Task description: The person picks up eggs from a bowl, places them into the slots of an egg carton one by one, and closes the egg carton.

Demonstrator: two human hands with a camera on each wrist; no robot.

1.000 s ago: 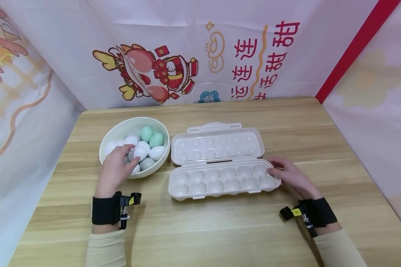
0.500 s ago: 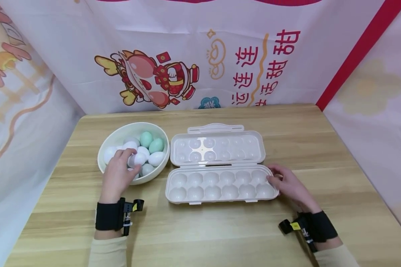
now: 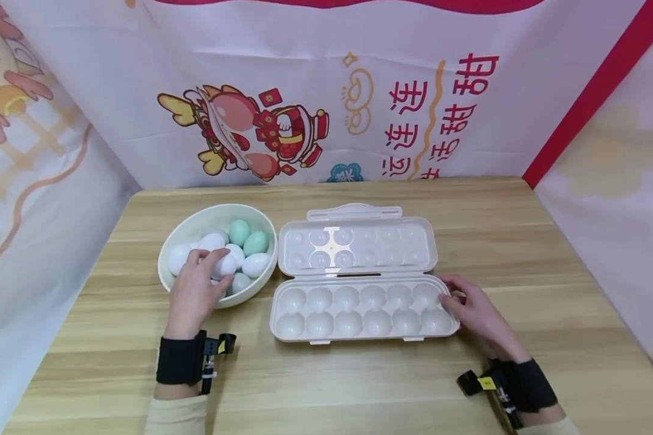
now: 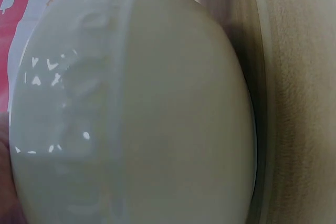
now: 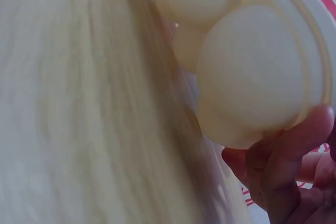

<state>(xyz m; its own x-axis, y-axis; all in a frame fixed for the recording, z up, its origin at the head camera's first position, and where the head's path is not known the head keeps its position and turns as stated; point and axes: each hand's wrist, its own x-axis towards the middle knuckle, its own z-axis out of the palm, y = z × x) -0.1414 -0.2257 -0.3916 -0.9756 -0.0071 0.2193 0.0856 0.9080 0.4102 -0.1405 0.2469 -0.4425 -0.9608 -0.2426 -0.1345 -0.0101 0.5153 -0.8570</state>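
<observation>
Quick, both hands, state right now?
Left hand: closed around a white egg in the bowl.
Right hand: holding the right end of the egg carton.

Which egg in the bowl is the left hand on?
The white egg between thumb and index finger of the left hand; another white egg just behind it and the two green eggs lie outside that gap.

One bowl (image 3: 185,237) holds two mint-green eggs (image 3: 256,242) and several paler eggs (image 3: 256,264), too overlapped to count. One egg carton (image 3: 359,284) has twelve base cups (image 3: 349,324). Two hands (image 3: 194,293) show.
</observation>
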